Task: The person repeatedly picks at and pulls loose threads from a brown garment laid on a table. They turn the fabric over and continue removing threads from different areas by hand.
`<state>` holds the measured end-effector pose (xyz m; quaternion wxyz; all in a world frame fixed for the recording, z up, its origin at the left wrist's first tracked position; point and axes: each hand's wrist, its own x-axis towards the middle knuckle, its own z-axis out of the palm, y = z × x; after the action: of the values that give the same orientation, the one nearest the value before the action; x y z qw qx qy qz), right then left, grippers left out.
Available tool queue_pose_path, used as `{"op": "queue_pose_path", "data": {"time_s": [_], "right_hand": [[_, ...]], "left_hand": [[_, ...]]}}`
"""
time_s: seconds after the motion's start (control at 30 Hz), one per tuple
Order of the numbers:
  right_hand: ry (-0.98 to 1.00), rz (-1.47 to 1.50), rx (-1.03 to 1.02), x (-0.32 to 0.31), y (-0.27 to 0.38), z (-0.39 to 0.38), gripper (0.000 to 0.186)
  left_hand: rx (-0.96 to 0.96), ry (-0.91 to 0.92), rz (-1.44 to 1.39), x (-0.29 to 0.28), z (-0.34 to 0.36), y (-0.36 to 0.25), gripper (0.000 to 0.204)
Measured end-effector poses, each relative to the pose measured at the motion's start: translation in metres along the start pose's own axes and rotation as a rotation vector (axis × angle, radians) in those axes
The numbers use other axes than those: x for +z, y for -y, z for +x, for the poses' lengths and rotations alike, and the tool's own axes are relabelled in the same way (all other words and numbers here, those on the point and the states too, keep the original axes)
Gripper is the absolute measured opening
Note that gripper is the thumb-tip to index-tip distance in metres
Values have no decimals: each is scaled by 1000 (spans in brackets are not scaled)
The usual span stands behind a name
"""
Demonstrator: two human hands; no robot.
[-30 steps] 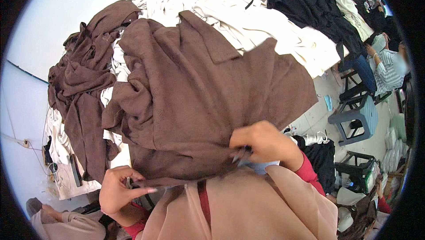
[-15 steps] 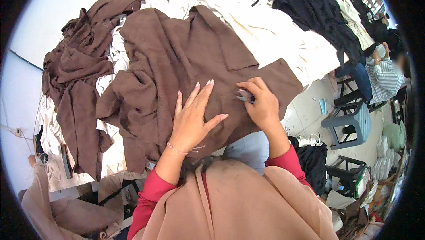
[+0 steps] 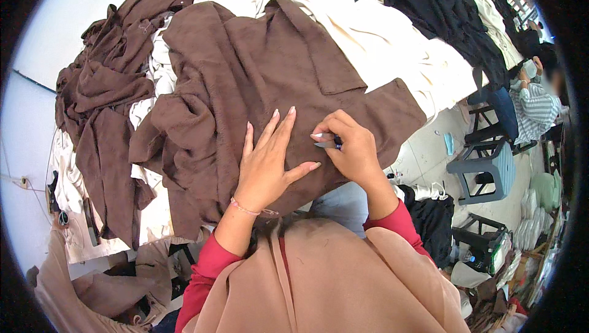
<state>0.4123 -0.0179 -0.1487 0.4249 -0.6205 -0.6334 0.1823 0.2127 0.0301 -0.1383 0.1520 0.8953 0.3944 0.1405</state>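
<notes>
A brown garment point(image 3: 294, 57) lies spread in front of me over the piled cloth. My left hand point(image 3: 267, 161) rests flat on it, fingers spread and thumb stretched to the right. Just right of that thumb, my right hand point(image 3: 353, 149) is closed around small thread snips point(image 3: 325, 144). Their short metal blade points left, close above the brown fabric, and most of the dark handle is hidden by my fingers. Whether the blade touches a thread cannot be made out.
A crumpled brown heap point(image 3: 110, 87) lies to the left. White cloth point(image 3: 380, 32) and black cloth point(image 3: 442, 14) cover the far side. At the right, a grey plastic stool point(image 3: 491, 173) stands on the tiled floor, and a person in a striped top point(image 3: 537, 112) sits beyond it.
My right hand has moved left with the snips, nearer my left thumb. The left hand stays flat on the garment. The view has shifted slightly.
</notes>
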Motion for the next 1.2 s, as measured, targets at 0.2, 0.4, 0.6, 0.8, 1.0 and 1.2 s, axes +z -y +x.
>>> {"op": "queue_pose_path", "data": {"time_s": [0.2,0.4,0.6,0.8,1.0,1.2], "right_hand": [[165,405,-36,-18,-3,8,7],[12,-241,-168,3,-7,8,19],[-6,-169,-165,4,-6,8,24],[78,164,-107,-8,-3,8,14],[252,709,-323,-28,-4,15,9],[167,-134,-79,-5,1,7,22]], "left_hand": [[7,-11,0,2,0,1,103],[12,-21,8,1,0,0,103],[6,-42,-24,2,1,-1,102],[37,-8,32,3,1,1,97],[25,11,27,3,1,1,98],[16,31,27,2,1,2,101]]}}
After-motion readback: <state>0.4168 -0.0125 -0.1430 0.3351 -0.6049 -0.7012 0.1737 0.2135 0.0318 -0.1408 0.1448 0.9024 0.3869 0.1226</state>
